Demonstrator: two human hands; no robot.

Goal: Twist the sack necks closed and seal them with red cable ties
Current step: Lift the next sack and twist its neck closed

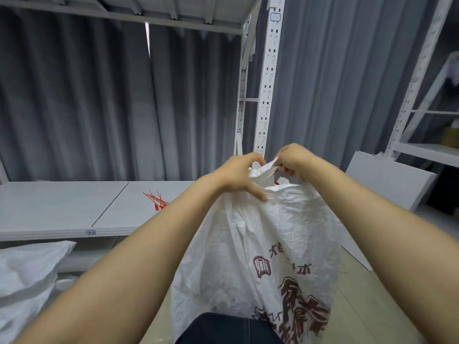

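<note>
- White sack (pixel 260 244) upright at centre, long axis vertical, neck (pixel 263 170) at its 12 o'clock.
- Left hand (pixel 238 175) curled round the gathered neck.
- Right hand (pixel 293 160) pinching the neck's top edge, just beside the left.
- Red cable ties (pixel 156 201) on the shelf (pixel 62 207), at 9 o'clock from the hands, nearer the left arm.
- Both arms stretched forward.

Grey curtains (pixel 87 100) hang along the far wall behind white metal shelving (pixel 269 83). A low shelf board (pixel 49 207) lies left; a white panel (pixel 387 184) leans right on pale floor (pixel 352 314).
</note>
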